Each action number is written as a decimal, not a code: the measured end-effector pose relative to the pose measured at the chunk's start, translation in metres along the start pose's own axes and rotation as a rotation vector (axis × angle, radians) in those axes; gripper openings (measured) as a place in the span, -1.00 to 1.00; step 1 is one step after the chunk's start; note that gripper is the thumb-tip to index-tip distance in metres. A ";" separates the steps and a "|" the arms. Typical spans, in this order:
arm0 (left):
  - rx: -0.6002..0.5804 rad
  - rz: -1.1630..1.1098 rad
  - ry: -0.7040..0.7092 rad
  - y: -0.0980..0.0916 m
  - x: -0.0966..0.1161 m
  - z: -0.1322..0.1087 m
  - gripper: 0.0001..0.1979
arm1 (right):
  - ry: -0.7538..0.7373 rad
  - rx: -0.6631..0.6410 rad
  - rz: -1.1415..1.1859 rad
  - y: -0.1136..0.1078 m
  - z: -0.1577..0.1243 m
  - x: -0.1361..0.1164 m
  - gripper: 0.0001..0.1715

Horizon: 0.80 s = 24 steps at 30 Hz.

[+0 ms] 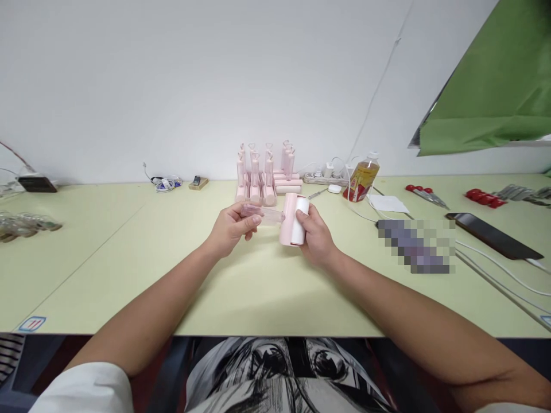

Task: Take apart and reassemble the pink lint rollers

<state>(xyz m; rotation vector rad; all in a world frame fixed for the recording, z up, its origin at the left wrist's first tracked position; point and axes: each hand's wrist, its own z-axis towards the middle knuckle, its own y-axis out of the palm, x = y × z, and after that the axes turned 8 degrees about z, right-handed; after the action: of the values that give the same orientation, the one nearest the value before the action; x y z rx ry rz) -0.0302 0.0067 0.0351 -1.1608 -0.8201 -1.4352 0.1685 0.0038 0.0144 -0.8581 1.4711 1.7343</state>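
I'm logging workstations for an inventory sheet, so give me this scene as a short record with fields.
Left hand: pinches a clear pink plastic handle
Right hand: grips a pink-and-white cylindrical roller head, thumb on its white roll
Beyond the hands: group of pink rollers with clear upright handles
Right of group: white power strip; tilted clear plastic bottle with yellow-and-red label
Far right: black rectangular phone, lying flat
Left of group: coiled white cable
Surface: pale yellow-green tabletop
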 end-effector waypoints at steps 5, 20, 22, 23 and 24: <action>0.053 0.006 0.088 0.005 -0.004 -0.001 -0.66 | 0.139 -0.119 0.024 0.001 -0.003 0.011 -0.49; 0.120 0.108 0.024 -0.016 0.001 0.007 -0.65 | -0.197 0.010 -1.169 -0.037 0.035 -0.008 -0.61; 0.076 0.153 0.017 -0.015 -0.001 0.006 -0.66 | -0.118 -0.069 -1.321 -0.037 0.034 -0.006 -0.56; 0.052 0.173 0.012 -0.015 -0.001 0.006 -0.66 | -0.089 -0.097 -1.371 -0.037 0.033 -0.004 -0.55; 0.031 0.189 0.006 -0.015 -0.002 0.005 -0.66 | -0.068 -0.115 -1.408 -0.037 0.032 -0.003 -0.56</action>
<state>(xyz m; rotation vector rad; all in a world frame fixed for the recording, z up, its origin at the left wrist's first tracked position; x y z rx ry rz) -0.0441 0.0153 0.0363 -1.1778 -0.7067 -1.2660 0.1999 0.0397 0.0017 -1.3732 0.3817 0.7219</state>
